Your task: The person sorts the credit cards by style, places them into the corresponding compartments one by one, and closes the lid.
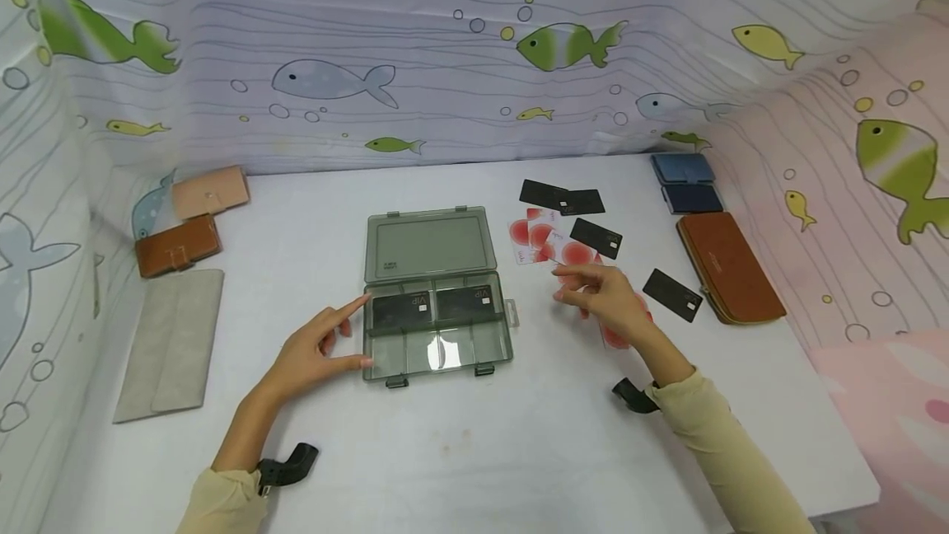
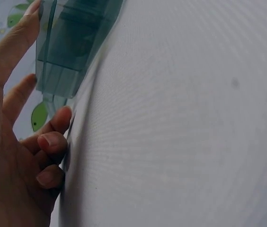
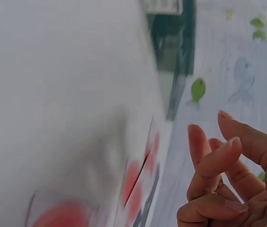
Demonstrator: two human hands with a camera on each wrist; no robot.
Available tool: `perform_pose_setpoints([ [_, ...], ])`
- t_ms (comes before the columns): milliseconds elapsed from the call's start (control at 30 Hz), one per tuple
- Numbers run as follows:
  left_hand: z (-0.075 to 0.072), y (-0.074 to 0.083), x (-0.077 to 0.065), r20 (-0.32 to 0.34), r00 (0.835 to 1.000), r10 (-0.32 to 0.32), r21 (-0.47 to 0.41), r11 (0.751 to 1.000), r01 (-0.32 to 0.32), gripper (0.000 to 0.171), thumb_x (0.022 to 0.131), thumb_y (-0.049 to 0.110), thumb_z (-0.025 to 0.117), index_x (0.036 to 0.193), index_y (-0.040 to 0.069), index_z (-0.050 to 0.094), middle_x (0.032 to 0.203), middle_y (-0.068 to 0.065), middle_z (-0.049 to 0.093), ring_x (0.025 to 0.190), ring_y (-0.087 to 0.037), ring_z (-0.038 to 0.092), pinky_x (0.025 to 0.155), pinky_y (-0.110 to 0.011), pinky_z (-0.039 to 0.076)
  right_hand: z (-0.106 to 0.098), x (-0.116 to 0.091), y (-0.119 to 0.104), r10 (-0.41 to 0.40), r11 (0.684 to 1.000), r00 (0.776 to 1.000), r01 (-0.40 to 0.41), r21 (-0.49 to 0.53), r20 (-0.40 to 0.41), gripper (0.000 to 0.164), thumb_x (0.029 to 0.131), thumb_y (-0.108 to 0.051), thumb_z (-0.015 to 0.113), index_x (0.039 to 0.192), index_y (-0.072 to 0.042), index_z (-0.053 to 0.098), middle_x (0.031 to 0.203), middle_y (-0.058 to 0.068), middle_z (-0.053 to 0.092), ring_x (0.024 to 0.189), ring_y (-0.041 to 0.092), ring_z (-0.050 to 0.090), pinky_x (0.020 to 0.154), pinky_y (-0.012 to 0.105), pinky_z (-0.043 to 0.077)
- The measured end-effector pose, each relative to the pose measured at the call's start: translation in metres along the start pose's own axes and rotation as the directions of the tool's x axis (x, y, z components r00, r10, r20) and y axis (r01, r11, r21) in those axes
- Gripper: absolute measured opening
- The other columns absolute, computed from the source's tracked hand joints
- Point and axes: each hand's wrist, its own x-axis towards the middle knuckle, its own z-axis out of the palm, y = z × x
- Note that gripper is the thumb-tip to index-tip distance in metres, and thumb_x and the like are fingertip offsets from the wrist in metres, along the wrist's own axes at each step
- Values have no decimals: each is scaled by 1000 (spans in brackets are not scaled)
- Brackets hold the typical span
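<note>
A translucent grey-green plastic box point(image 1: 440, 344) lies with its lid point(image 1: 432, 247) folded back. Two black VIP cards, a left one point(image 1: 401, 314) and a right one point(image 1: 465, 304), sit side by side in its back compartments. My left hand point(image 1: 315, 353) touches the left side of the box with straight index finger and thumb; the other fingers curl loosely below. Over the red-and-white cards point(image 1: 575, 252) hovers my right hand point(image 1: 604, 299), its fingers loosely bent and nothing between them. It partly hides the nearest red-and-white card point(image 1: 614, 338).
Black cards lie around the red ones, including one point(image 1: 596, 238) behind the right hand and one point(image 1: 671, 295) beside it. At right are a brown zip wallet point(image 1: 732, 269) and a blue wallet point(image 1: 683, 167). A grey folder point(image 1: 170, 344) and brown wallet point(image 1: 178, 246) lie left.
</note>
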Motion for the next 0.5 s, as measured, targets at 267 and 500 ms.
perform_pose_setpoints([
  [267, 1, -1, -1, -1, 1000, 4, 2, 1000, -4, 87, 76, 36, 86, 151, 33, 42, 94, 3, 48, 66, -9, 35, 59, -27, 32, -55, -18, 44, 104, 989, 980, -119, -84, -168, 44, 90, -24, 74, 129, -5, 65, 88, 8, 64, 65, 19, 54, 53, 25, 45],
  [500, 2, -1, -1, -3, 1000, 1, 7, 1000, -1, 87, 76, 36, 86, 151, 34, 42, 94, 3, 48, 67, -9, 34, 60, -27, 32, -84, -34, 76, 186, 959, 939, -237, -153, -291, 45, 92, -21, 72, 131, -2, 62, 79, 4, 60, 64, 11, 51, 57, 24, 46],
])
